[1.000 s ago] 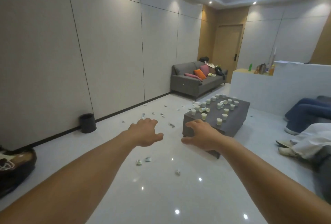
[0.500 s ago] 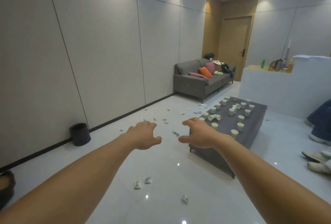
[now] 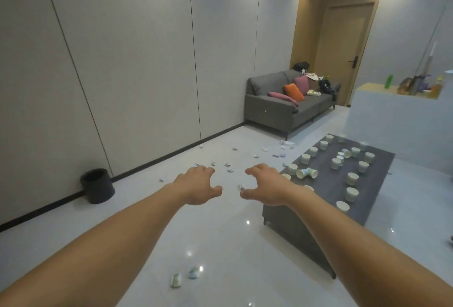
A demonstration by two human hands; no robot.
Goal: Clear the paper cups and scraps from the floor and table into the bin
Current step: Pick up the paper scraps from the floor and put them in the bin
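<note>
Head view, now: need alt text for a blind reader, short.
A person's left hand and right hand reach forward empty, fingers loosely curled, above a glossy white floor strewn with crumpled paper scraps. To the right a low dark grey table carries white paper cups; a round black bin stands on the left, a grey sofa beyond.

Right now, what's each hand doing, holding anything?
Left hand: open, fingers loosely curled, holding nothing.
Right hand: open, fingers loosely curled, holding nothing.

A grey sofa is sitting at one o'clock, carrying an orange cushion; a door is standing at two.
</note>
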